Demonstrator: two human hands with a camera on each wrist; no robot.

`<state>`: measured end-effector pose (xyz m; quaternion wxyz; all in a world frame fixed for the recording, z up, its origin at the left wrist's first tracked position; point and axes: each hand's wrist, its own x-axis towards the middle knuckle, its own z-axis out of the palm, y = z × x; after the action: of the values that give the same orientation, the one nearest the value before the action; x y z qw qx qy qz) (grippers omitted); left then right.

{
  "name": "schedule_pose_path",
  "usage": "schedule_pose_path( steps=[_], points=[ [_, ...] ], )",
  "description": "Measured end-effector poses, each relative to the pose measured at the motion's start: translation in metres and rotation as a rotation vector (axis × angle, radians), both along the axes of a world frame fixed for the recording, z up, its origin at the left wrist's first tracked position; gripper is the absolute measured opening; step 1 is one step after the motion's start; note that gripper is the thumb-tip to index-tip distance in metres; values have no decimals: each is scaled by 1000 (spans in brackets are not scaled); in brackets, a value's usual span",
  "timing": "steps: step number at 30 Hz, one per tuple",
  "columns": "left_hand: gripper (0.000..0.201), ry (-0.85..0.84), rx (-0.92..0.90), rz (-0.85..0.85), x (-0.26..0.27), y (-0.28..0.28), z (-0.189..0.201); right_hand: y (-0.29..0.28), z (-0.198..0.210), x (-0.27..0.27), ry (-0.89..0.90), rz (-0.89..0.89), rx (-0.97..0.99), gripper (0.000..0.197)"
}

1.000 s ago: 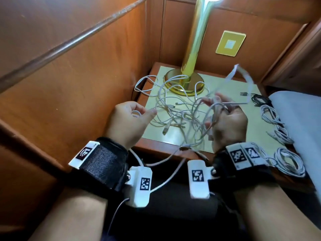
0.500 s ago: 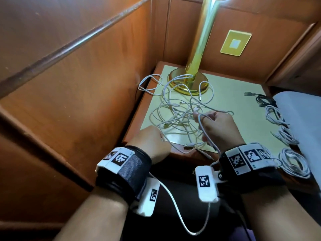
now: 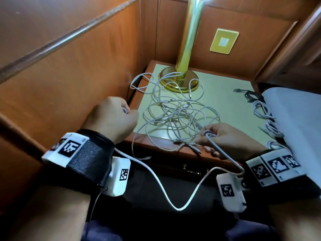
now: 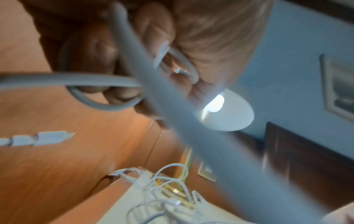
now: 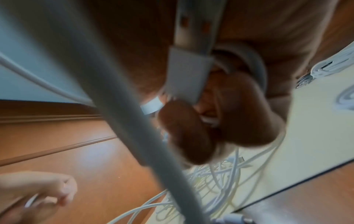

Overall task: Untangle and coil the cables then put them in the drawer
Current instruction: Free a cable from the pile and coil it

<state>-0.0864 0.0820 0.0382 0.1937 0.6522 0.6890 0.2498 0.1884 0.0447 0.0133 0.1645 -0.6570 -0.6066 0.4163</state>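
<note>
A tangle of white cables point(image 3: 175, 115) lies on the pale top of the nightstand point(image 3: 225, 105), reaching back to the lamp base. One white cable point(image 3: 163, 190) sags in a long loop between my two hands below the table edge. My left hand point(image 3: 112, 119), left of the nightstand, is curled around small loops of that cable point(image 4: 107, 97). At the front edge, my right hand point(image 3: 222, 140) grips the cable's other end wound round its fingers point(image 5: 245, 63), with a flat white plug point(image 5: 187, 74) against the palm. The closed drawer front point(image 3: 189, 169) shows dark below the tabletop.
A brass lamp point(image 3: 182, 73) stands at the back of the nightstand. Coiled white cables point(image 3: 265, 119) and a black one point(image 3: 250, 94) lie along the right edge beside a white bed sheet point(image 3: 295, 122). Wooden panels wall in the left and back.
Both hands have come down and apart from the raised tangle, which now lies on the table. A single cable has been drawn out and hangs slack between them.
</note>
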Motion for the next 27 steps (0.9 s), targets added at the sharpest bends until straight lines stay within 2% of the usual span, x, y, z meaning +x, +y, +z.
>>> schedule_pose_path(
  steps=[2,4,5,6,8,12,14,17,19,21,23,27],
  points=[
    [14,-159,153,-109,1,-16,12,-7,2,0,164,-69,108,11],
    [8,-448,230,-221,-1,-36,19,-16,5,-4,327,-171,218,11],
    [8,-610,219,-255,-1,-47,20,-22,7,-7,394,-217,264,13],
    [16,-760,192,-276,1,-58,18,-30,9,-12,433,-248,301,18],
    [27,-923,151,-317,5,-80,12,-51,11,-23,404,-250,350,34],
    [27,-1027,173,-437,17,-125,20,-110,3,-42,110,-72,366,73],
    [24,-1071,173,-504,21,-148,29,-141,-5,-44,-14,47,278,95],
    [22,-1118,147,-552,27,-186,42,-188,-8,-39,14,177,84,133],
    [28,-1148,122,-586,31,-214,51,-218,-2,-35,40,199,-4,149],
    [32,-1159,101,-636,33,-240,63,-245,8,-29,13,186,-56,155],
    [32,-1104,117,-686,35,-261,74,-268,21,-25,59,174,-107,150],
    [30,-911,149,-829,42,-291,95,-294,48,-20,427,127,-87,127]
  ],
)
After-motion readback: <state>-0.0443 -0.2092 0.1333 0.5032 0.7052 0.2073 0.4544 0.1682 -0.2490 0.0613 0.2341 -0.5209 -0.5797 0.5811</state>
